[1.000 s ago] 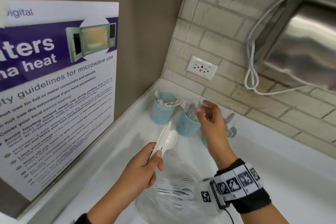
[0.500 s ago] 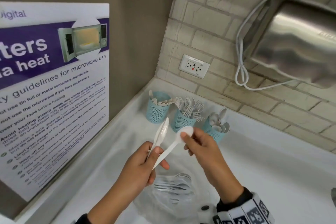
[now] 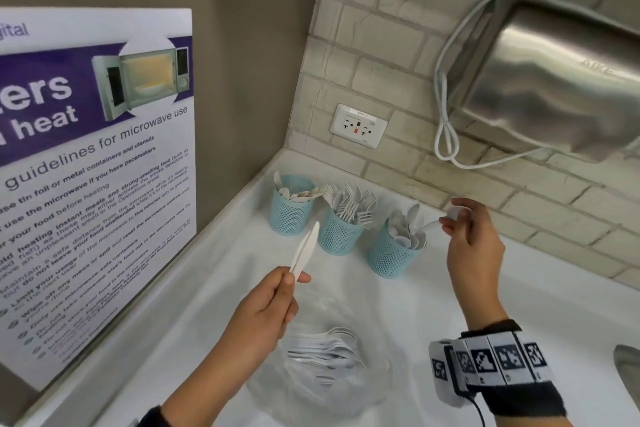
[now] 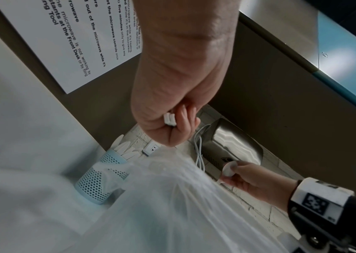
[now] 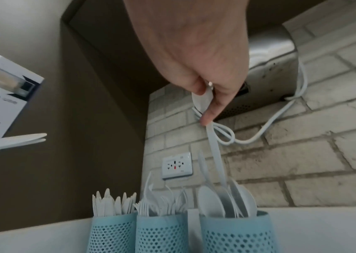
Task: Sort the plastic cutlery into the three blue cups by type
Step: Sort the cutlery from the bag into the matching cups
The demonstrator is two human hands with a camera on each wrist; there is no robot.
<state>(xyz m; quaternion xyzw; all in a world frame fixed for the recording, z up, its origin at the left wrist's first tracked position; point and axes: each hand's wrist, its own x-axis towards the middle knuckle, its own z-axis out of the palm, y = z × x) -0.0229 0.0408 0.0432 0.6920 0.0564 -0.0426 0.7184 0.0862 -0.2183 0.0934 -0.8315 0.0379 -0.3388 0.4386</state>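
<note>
White plastic spoon (image 5: 215, 154) pinched at its bowl by right hand (image 3: 474, 246), right of centre in the head view. Handle end reaches down among the spoons in the rightmost blue cup (image 3: 391, 258), likely so as to drop in bowl-up like the rest. Grips two knives (image 3: 306, 248) upright in left hand (image 3: 263, 315), lower centre, probably parked for the leftmost knife cup (image 3: 291, 215). Leaves more cutlery in the clear bag (image 3: 322, 354) at bottom. Shows the handle meeting the cup only from the right wrist, and both knife butts in the fist only from the left wrist.
</note>
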